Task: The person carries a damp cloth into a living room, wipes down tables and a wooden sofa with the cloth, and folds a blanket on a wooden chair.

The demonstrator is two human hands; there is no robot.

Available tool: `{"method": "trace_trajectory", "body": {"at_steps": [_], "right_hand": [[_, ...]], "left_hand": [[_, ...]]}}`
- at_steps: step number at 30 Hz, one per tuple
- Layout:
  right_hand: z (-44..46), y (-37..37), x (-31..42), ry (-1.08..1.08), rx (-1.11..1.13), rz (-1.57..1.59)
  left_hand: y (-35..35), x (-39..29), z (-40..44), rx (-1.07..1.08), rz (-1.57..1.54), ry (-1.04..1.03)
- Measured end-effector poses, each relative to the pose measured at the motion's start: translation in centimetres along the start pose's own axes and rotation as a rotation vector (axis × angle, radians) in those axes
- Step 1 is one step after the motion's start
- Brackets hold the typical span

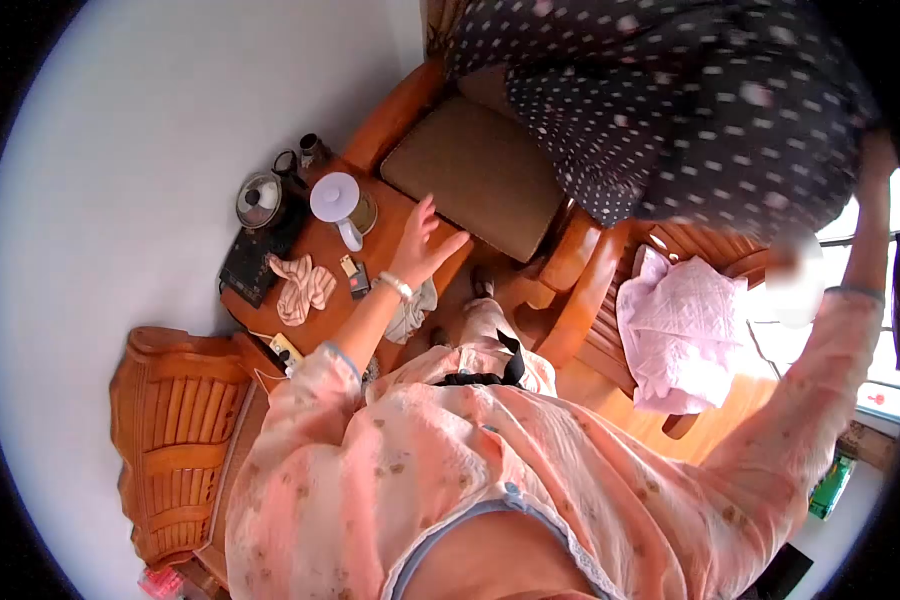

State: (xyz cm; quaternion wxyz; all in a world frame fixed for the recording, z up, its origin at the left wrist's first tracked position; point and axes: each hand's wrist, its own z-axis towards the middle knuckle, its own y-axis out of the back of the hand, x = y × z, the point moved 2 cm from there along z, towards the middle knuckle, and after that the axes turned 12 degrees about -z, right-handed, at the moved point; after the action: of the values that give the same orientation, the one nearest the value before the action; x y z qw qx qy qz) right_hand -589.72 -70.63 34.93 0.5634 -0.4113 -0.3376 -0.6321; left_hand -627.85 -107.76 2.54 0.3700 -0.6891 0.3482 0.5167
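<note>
A dark garment point(670, 110) with white dashes and pink spots hangs spread over the wooden seating at the upper right. My right hand point(876, 155) is raised at the far right edge, closed on the garment's side; its fingers are mostly hidden. My left hand point(428, 245) is stretched out above the edge of the wooden table point(335, 325), fingers apart and holding nothing. To its left on that table stands a white kettle point(335, 198), near a striped cloth point(303, 290) and a small dark box point(359, 281).
A lidded pot point(259, 201) and a black cooktop point(252, 262) sit by the wall. A brown cushion point(475, 172) rests on a wooden seat. Pink quilted fabric point(682, 330) lies on a slatted bench. A wooden chair point(182, 440) and power strip point(286, 352) are at left.
</note>
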Motion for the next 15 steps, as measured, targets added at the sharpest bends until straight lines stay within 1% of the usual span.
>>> {"method": "trace_trajectory", "body": {"at_steps": [1,2,4,5,7,8,9,10,11,13,14,15], "right_hand": [[-1.7,3.5,1.6,0.005,-0.031,-0.054],[-2.9,5.8,2.6,0.000,-0.051,-0.098],[-6.1,11.9,4.6,-0.022,-0.120,-0.191],[-7.7,14.1,5.3,-0.040,-0.145,-0.222],[-11.4,19.6,6.6,-0.084,-0.217,-0.302],[-13.4,21.6,7.4,-0.106,-0.253,-0.331],[-14.8,23.8,7.4,-0.132,-0.284,-0.353],[-16.9,26.1,8.0,-0.155,-0.322,-0.381],[-19.6,28.7,9.1,-0.184,-0.370,-0.415],[-23.9,33.2,10.1,-0.231,-0.451,-0.450],[-26.3,35.4,10.9,-0.257,-0.497,-0.476],[-28.2,37.6,11.3,-0.283,-0.536,-0.484]], "left_hand": [[-1.1,-0.8,0.1,0.018,0.026,-0.056],[-2.3,-1.2,0.8,0.023,0.020,-0.051],[-5.1,-1.9,2.0,0.136,0.033,-0.155],[-6.7,-1.8,2.5,0.152,0.032,-0.152],[-10.8,-1.0,3.2,0.337,-0.030,-0.071],[-13.0,-1.6,2.6,0.359,-0.031,-0.067],[-15.5,-2.1,1.8,0.469,-0.064,-0.013],[-18.0,-2.4,0.3,0.591,-0.095,0.045],[-20.3,-1.8,-1.0,0.635,-0.091,0.054],[-25.0,-0.2,-4.0,0.801,-0.185,0.118],[-27.0,-0.3,-5.8,0.830,-0.229,0.151],[-29.1,0.9,-7.3,0.879,-0.222,0.173]]}}
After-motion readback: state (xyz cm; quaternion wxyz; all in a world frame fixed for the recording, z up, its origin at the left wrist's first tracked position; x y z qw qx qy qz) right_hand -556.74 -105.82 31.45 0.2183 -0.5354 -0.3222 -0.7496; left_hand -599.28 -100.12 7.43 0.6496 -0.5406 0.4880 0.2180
